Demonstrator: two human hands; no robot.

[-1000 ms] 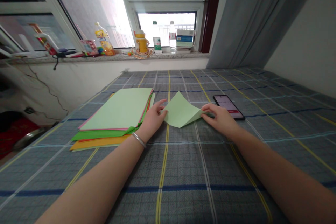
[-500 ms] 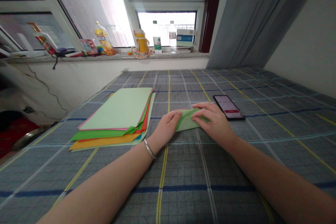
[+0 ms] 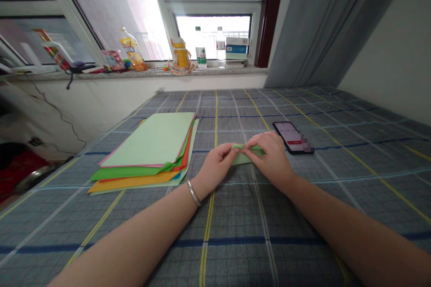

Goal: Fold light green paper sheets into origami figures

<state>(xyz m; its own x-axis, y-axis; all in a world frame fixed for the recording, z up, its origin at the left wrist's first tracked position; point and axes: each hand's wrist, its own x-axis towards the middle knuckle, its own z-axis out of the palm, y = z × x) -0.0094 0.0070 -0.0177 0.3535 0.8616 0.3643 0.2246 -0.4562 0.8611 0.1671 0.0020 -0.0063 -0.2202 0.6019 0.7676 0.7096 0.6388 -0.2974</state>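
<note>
1. Head view: small green paper (image 3: 241, 158) between the two hands, over the plaid cloth (image 3: 235, 215), right of the paper stack (image 3: 148, 139) and left of the phone (image 3: 289, 135).
2. Hands: left hand (image 3: 220, 159) pinches the paper's left part, thumb in front; right hand (image 3: 269, 154) pinches the right part. Thumb tips nearly meet in the middle; can't tell if they touch.
3. Risk, my judgement: skewed crease. Both pinches sit close together at the upper edge, so a little slip of one thumb would pull the layers out of line.
4. Risk: stray wrinkles. Cloth looks soft, so pressing down on it may give a blurry or double crease instead of a sharp one.
5. Risk: small tear or buckle, if the hands pull apart or push inward unevenly. Thin sheet, probably little give.
6. Risk: knocked phone. It lies just beyond the right hand, so a sideways swing could nudge it. Less likely: left forearm catching the stack's loose lower sheets.
7. Paper look: light green, bent over itself. Paler area below the thumbs, stronger green along the upper edge and under the right fingers. Could be shade or the other face; can't tell.
8. Outline mostly covered by fingers; corners and any finished crease not readable. Lower edge shows, fairly straight, slightly slanted. Can't tell if it rests on the cloth or hangs just above.
</note>
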